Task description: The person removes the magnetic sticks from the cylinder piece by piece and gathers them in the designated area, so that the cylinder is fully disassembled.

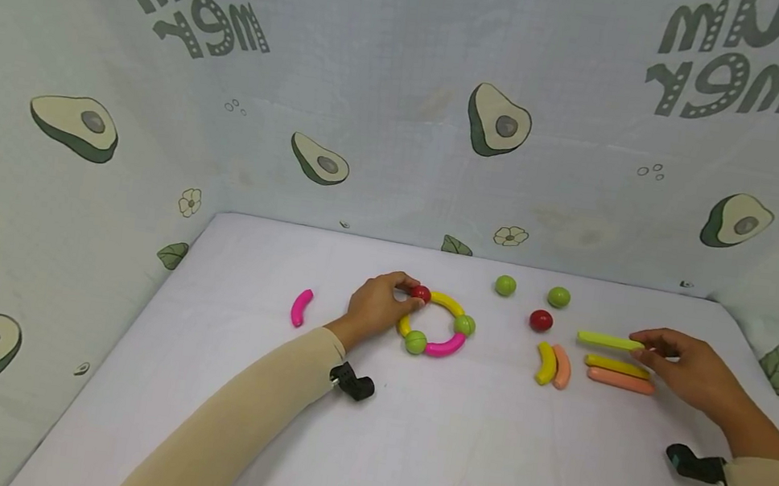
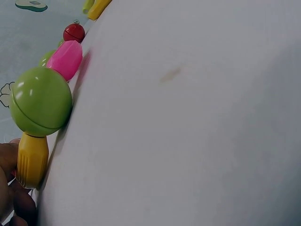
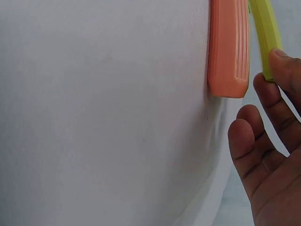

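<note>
On the table's [image 1: 481, 449] right, past an orange stick [image 1: 619, 381], the right hand [image 1: 694, 376] pinched a lime stick [image 1: 604, 340] by one end; so slight a hold could have let it tip. Farther off, the left hand [image 1: 376, 306] gripped a red ball [image 1: 421, 293] in the ring [image 1: 445, 348], which a tug might have parted.

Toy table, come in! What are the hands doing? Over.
Left hand pinching red ball on ring. Right hand pinching lime stick. Loose red ball between hands, blocking neither. Over.

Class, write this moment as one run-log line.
left hand: pinches glossy red ball in multicoloured ball-and-curve ring | right hand: pinches straight yellow-green stick
</note>
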Demonstrator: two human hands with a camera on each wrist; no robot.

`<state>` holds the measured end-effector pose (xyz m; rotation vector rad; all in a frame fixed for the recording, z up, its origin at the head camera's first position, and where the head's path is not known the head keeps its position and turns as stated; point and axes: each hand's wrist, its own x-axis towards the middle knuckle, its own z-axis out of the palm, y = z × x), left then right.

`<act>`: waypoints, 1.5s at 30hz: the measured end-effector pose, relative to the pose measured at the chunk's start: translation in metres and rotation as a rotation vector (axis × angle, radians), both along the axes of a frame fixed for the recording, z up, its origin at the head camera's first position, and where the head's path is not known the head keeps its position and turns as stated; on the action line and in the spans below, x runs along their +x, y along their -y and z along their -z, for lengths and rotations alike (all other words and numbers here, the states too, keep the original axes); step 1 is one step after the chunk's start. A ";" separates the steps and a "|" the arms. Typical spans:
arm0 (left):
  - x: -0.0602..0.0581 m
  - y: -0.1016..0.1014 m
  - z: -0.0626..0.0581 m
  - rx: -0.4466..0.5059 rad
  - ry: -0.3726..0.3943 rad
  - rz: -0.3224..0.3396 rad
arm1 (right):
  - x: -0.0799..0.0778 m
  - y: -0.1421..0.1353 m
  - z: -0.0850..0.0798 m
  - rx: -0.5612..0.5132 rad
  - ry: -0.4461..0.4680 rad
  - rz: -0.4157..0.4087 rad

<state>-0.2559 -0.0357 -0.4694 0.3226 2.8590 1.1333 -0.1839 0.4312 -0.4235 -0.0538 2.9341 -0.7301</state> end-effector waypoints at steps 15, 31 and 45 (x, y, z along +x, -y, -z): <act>-0.001 0.000 0.000 -0.004 0.003 -0.006 | 0.002 -0.009 0.004 0.005 0.030 0.002; 0.001 -0.001 0.000 -0.008 0.007 -0.018 | 0.000 -0.007 0.007 -0.014 0.051 0.056; 0.001 0.001 0.005 0.002 0.009 -0.008 | 0.003 0.095 -0.016 -0.034 -0.191 0.033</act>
